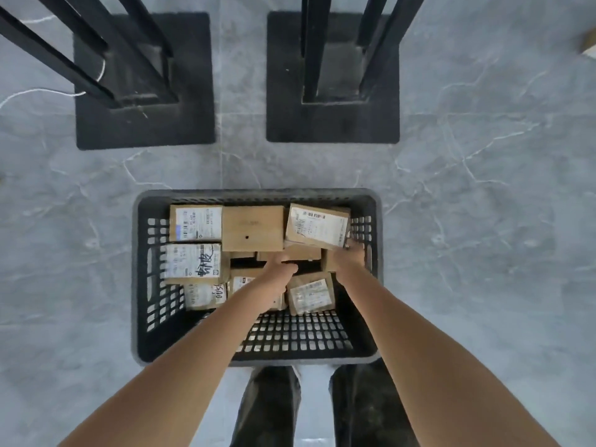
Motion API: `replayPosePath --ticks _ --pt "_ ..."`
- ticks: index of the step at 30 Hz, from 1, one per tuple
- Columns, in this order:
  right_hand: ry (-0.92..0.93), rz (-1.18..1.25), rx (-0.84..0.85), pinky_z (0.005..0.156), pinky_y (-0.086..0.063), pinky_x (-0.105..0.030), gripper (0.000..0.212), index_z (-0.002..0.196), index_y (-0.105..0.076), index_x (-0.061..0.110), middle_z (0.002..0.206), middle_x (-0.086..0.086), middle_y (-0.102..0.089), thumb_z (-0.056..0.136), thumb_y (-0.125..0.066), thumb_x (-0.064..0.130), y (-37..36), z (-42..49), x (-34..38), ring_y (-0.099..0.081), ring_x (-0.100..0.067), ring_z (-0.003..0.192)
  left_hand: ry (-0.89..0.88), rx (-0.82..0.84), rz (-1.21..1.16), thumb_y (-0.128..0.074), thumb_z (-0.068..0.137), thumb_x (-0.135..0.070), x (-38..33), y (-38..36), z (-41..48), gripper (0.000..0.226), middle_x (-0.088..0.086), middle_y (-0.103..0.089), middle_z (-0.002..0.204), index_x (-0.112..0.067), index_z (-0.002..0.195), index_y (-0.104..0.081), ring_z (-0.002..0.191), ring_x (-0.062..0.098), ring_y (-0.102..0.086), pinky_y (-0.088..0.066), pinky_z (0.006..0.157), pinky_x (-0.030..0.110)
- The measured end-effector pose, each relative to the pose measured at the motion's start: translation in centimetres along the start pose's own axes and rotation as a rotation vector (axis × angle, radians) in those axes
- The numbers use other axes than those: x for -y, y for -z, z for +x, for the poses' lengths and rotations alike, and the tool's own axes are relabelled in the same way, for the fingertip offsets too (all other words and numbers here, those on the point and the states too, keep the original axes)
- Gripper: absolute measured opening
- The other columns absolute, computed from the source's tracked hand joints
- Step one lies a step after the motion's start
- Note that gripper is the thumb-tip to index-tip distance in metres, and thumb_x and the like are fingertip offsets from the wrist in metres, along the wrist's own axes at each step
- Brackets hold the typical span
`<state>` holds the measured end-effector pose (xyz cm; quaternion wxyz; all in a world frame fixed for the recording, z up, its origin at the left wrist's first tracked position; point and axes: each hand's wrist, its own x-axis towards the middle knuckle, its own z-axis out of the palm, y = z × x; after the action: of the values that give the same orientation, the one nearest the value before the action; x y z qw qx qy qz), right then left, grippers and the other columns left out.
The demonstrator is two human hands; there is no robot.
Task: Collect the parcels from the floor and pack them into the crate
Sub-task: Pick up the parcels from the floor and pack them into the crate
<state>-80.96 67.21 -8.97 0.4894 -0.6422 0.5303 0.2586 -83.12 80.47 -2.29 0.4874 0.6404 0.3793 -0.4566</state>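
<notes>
Two bare forearms reach down from the camera, over dark trouser legs (271,408), into the black slatted crate (258,194) on the grey floor (483,237). The right hand (350,257) grips the near corner of a tilted parcel (317,224), label up, in the crate's 1 o'clock corner. The parcel's near edge rides up on a brown box beneath it. The left hand (280,271) sits at the crate's centre with its fingers curled. Whether it holds a box edge cannot be told.

The other parcels (193,261) lie flat from 9 to 12 o'clock, with a plain parcel (253,227) at 12 and smaller ones towards 6. The step appears to be seating the tilted parcel. To do it well, the person would lower its raised edge until it lies level, then slide it snug against the plain parcel and the 3 o'clock wall. The left hand could steady or nudge the centre boxes to close the dark gap there. Fingers should come clear of the slatted wall before the parcel is let go.

A cardboard corner (590,43) shows at the frame's 2 o'clock edge and may be another parcel waiting.
</notes>
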Motion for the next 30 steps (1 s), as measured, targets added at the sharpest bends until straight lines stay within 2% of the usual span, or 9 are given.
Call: replayPosePath --ticks 3,6,9,11,14,18,23,27,30 --pt "0.032 -0.047 0.166 0.080 -0.053 -0.030 0.053 0.144 -0.032 0.018 0.136 -0.013 -0.053 0.096 -0.042 -0.002 1.0 0.9 1.1 -0.056 -0.025 0.113 0.029 -0.037 0.090 -0.045 0.094 -0.009 0.3 1.0 -0.2 0.042 0.009 -0.051 0.121 -0.011 0.135 -0.042 0.102 0.018 -0.051 -0.044 0.081 0.030" --pt "0.154 -0.173 0.259 0.102 -0.045 -0.040 0.071 0.150 -0.017 0.019 0.144 -0.016 -0.044 0.091 -0.042 -0.011 2.7 -0.1 3.2 -0.043 -0.032 0.131 -0.015 -0.077 0.174 -0.044 0.094 -0.011 -0.4 1.9 -0.8 0.036 0.002 -0.053 0.098 -0.010 0.129 -0.046 0.082 0.012 -0.050 -0.042 0.068 0.024" --pt "0.377 -0.418 0.318 0.094 -0.050 -0.035 0.064 0.147 -0.027 0.015 0.141 -0.013 -0.046 0.090 -0.046 -0.007 5.1 -3.4 5.4 -0.048 -0.027 0.125 -0.100 -0.110 0.299 -0.043 0.095 -0.017 -2.4 2.6 -3.1 0.030 0.001 -0.056 0.096 -0.009 0.123 -0.052 0.077 0.010 -0.051 -0.041 0.062 0.021" --pt "0.483 -0.503 0.299 0.081 -0.053 -0.027 0.050 0.141 -0.039 0.014 0.137 -0.009 -0.051 0.093 -0.047 0.003 6.9 -6.4 7.2 -0.055 -0.021 0.113 -0.176 -0.125 0.348 -0.043 0.095 -0.016 -4.5 3.2 -5.7 0.030 0.005 -0.057 0.114 -0.009 0.123 -0.052 0.088 0.012 -0.052 -0.039 0.063 0.020" --pt "0.573 -0.457 0.283 0.073 -0.046 -0.013 0.033 0.128 -0.054 0.013 0.129 -0.006 -0.059 0.097 -0.044 0.010 10.3 -12.0 11.0 -0.057 -0.014 0.109 -0.311 -0.131 0.400 -0.041 0.097 -0.014 -8.3 3.8 -11.3 0.030 0.007 -0.054 0.126 -0.009 0.124 -0.051 0.094 0.010 -0.055 -0.040 0.071 0.018" --pt "0.660 -0.470 0.311 0.084 -0.044 -0.017 0.028 0.119 -0.060 0.016 0.120 0.000 -0.064 0.098 -0.042 0.011 15.9 -22.1 16.7 -0.059 -0.012 0.110 -0.475 -0.109 0.454 -0.040 0.099 -0.022 -14.3 4.5 -21.7 0.026 -0.004 -0.055 0.117 -0.018 0.120 -0.053 0.077 -0.001 -0.051 -0.042 0.051 0.008" --pt "0.826 -0.464 0.258 0.074 -0.046 -0.021 0.027 0.112 -0.063 0.019 0.109 0.000 -0.066 0.096 -0.041 0.012 23.6 -35.8 25.1 -0.062 -0.016 0.096 -0.685 -0.152 0.431 -0.040 0.098 -0.028 -23.0 5.8 -36.7 0.022 -0.008 -0.058 0.110 -0.027 0.114 -0.054 0.089 0.009 -0.057 -0.047 0.077 0.028" --pt "0.975 -0.216 0.239 0.088 -0.047 -0.028 0.019 0.104 -0.065 0.015 0.100 -0.002 -0.068 0.095 -0.049 0.008 29.4 -47.0 31.0 -0.063 -0.016 0.096 -0.913 -0.240 0.406 -0.041 0.097 -0.030 -28.5 7.6 -49.3 0.016 -0.013 -0.058 0.114 -0.033 0.110 -0.051 0.084 -0.005 -0.051 -0.038 0.063 0.007" --pt "1.109 -0.024 0.242 0.086 -0.045 -0.028 0.024 0.094 -0.064 0.012 0.088 0.000 -0.067 0.095 -0.045 -0.003 33.1 -53.6 33.2 -0.064 -0.015 0.087 -1.108 -0.346 0.378 -0.044 0.094 -0.031 -30.8 8.7 -58.1 0.019 -0.027 -0.054 0.098 -0.038 0.110 -0.051 0.074 -0.011 -0.050 -0.041 0.054 0.005"
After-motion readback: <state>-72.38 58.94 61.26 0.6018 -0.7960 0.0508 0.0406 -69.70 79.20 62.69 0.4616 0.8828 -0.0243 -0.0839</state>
